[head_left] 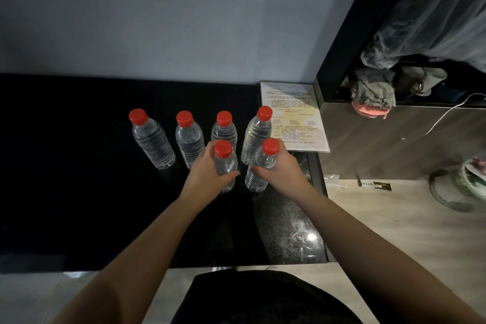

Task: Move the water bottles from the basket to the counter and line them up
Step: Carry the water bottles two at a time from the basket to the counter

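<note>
Red-capped bottles of clear plastic, six in all and filled with water, stand over the glossy black tabletop (79,166). Four stand upright in a back row near the wall: the far-left bottle (153,143), the second bottle (190,142), the third bottle (224,130) and the far-right bottle (256,137). Two more are in front of the row's right half.

The left grip (207,173) has the front-left bottle (223,151), with the fingers wrapped round its body below the shoulder and the thumb lying across the near side. The right grip (278,171) is curled round the upper body of the front-right bottle (254,181), just under the cap. Both held bottles are upright, close together but not touching. Whether their bases rest on the tabletop or hang just above it cannot be told.

A laminated printed sheet (292,116) lies flat at the tabletop's back right corner, just beside the far-right bottle. A pale blue-grey wall (157,21) rises behind the row. To the right, a grey-and-pink cloth (373,95) hangs over the edge of a dark shelf, with a thin white cable (447,110) trailing down near it. On the wood-look floor (381,218) lie a small dark packet (376,185) and, at the right edge, a round pale container (447,192).
</note>
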`<state>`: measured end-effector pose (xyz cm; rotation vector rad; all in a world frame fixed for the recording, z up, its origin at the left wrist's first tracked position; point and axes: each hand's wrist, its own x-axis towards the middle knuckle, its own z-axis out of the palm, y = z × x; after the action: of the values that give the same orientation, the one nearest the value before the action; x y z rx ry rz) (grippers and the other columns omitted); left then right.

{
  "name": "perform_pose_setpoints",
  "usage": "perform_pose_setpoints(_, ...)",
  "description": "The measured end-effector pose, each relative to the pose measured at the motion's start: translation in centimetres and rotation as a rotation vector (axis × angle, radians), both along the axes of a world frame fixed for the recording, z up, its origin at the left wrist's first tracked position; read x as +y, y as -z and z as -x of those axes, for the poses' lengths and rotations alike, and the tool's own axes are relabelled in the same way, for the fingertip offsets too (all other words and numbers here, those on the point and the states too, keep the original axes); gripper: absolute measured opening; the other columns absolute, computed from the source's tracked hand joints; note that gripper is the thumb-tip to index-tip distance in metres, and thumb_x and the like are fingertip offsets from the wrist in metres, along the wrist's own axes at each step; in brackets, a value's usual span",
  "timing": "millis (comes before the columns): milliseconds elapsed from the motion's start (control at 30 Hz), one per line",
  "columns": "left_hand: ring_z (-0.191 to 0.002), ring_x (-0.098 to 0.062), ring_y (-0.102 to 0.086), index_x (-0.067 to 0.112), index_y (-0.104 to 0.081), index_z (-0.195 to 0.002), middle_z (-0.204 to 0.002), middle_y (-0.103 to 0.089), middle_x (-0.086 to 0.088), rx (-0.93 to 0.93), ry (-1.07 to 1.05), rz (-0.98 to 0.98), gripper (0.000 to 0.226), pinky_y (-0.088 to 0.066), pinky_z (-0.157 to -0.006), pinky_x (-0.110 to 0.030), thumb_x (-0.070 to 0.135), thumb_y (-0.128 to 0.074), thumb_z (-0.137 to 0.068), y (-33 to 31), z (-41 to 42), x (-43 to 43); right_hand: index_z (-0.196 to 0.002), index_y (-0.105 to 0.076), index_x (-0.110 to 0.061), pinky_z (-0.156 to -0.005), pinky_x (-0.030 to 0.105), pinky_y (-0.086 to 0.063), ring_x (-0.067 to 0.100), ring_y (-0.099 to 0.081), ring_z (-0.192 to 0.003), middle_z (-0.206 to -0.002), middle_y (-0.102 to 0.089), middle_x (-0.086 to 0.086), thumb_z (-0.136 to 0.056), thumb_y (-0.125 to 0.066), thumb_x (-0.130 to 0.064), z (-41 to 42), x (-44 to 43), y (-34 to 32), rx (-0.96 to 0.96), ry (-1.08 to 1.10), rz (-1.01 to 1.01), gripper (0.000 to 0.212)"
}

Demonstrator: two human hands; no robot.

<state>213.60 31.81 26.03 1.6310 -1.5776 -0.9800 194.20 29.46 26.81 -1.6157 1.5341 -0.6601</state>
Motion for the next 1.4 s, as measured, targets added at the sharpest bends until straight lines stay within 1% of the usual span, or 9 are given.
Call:
perform_pose_setpoints(100, -0.094, 0.006, -0.058, 0.032, -0.047, -0.114, -0.108, -0.058, 0.014, 0.009, -0.021, -0.014, 0.055, -0.046, -0.078, -0.012, 0.021, -0.082, -0.073, 0.7, 0.0, 0.1, -0.116, -0.044, -0.026, -0.069, 0.009, -0.036, -0.005, -0.053, -0.088, -0.100, -0.058, -0.014, -0.076, -0.078, -0.025, -0.4, -0.4, 0.4, 0.000, 0.005, -0.009, 0.052)
perform_pose_setpoints(333, -0.104, -0.001, -0.054, 0.033, -0.043, -0.122, -0.118, -0.054, 0.013, -0.003, -0.049, -0.001, 0.062, -0.044, -0.088, -0.022, 0.027, -0.081, -0.074, 1.4, -0.1, -0.3, -0.111, -0.042, -0.030, -0.066, 0.006, -0.033, -0.010, -0.051, -0.086, -0.097, -0.056, -0.019, -0.076, -0.078, -0.027, -0.7, -0.5, 1.0, 0.015, 0.038, -0.010, 0.051)
perform_pose_setpoints(467, -0.117, 0.000, -0.041, 0.030, -0.037, -0.135, -0.132, -0.042, 0.011, -0.015, -0.061, 0.009, 0.080, -0.036, -0.095, -0.019, 0.028, -0.084, -0.071, 2.1, -0.3, -0.3, -0.110, -0.043, -0.029, -0.071, 0.012, -0.042, -0.007, -0.053, -0.087, -0.099, -0.057, -0.017, -0.072, -0.080, -0.028, -0.7, -0.5, 1.3, 0.021, 0.049, -0.014, 0.053)
perform_pose_setpoints(600, -0.116, -0.008, -0.051, 0.032, -0.036, -0.133, -0.131, -0.048, 0.007, 0.000, -0.066, -0.043, 0.080, -0.049, -0.098, -0.034, 0.030, -0.084, -0.069, 3.4, -0.3, 0.0, -0.114, -0.039, -0.033, -0.067, 0.010, -0.039, -0.009, -0.053, -0.086, -0.098, -0.057, -0.019, -0.075, -0.080, -0.028, -0.5, -0.1, 1.3, 0.003, 0.057, -0.045, 0.057)
perform_pose_setpoints(733, -0.115, -0.010, -0.053, 0.035, -0.036, -0.132, -0.129, -0.050, 0.006, 0.029, -0.072, -0.065, 0.079, -0.048, -0.093, -0.031, 0.028, -0.082, -0.068, 3.9, -0.1, -0.1, -0.115, -0.040, -0.032, -0.067, 0.010, -0.039, -0.007, -0.054, -0.086, -0.098, -0.059, -0.016, -0.076, -0.079, -0.026, 0.0, -0.2, 1.2, 0.019, 0.059, -0.049, 0.056)
perform_pose_setpoints(933, -0.116, -0.012, -0.054, 0.038, -0.034, -0.131, -0.131, -0.048, 0.005, 0.047, -0.081, -0.055, 0.079, -0.051, -0.096, -0.037, 0.028, -0.083, -0.069, 4.5, 0.2, -0.5, -0.117, -0.042, -0.030, -0.069, 0.007, -0.038, -0.009, -0.055, -0.088, -0.100, -0.060, -0.017, -0.075, -0.080, -0.020, -0.5, -0.3, 1.8, 0.007, 0.061, -0.053, 0.058)
perform_pose_setpoints(1100, -0.120, -0.009, -0.050, 0.031, -0.036, -0.135, -0.134, -0.047, 0.006, 0.045, -0.111, -0.096, 0.080, -0.045, -0.099, -0.033, 0.033, -0.083, -0.070, 5.5, 0.1, 0.3, -0.129, -0.041, -0.033, -0.081, 0.006, -0.039, -0.011, -0.054, -0.101, -0.113, -0.057, -0.021, -0.071, -0.084, -0.021, 0.2, 0.4, 2.9, -0.056, 0.099, -0.084, 0.073)
perform_pose_setpoints(1233, -0.130, -0.021, -0.043, 0.020, -0.031, -0.145, -0.144, -0.039, -0.006, -0.085, -0.179, -0.250, 0.090, -0.041, -0.103, -0.037, 0.030, -0.083, -0.073, 7.1, -0.2, 3.1, -0.147, -0.030, -0.026, -0.111, 0.036, -0.037, 0.015, -0.041, -0.135, -0.147, -0.043, -0.003, -0.070, -0.086, -0.028, 2.8, 2.8, 5.1, 0.101, 0.122, -0.203, 0.095)
perform_pose_setpoints(1400, -0.131, -0.021, -0.042, 0.023, -0.033, -0.144, -0.145, -0.038, -0.005, -0.163, -0.129, -0.352, 0.082, -0.045, -0.104, -0.042, 0.032, -0.079, -0.077, 8.3, 1.2, 6.9, -0.148, -0.030, -0.025, -0.108, 0.036, -0.040, 0.021, -0.044, -0.133, -0.149, -0.041, 0.000, -0.076, -0.082, -0.031, 8.1, 7.9, 7.3, 0.199, 0.156, -0.340, 0.089)
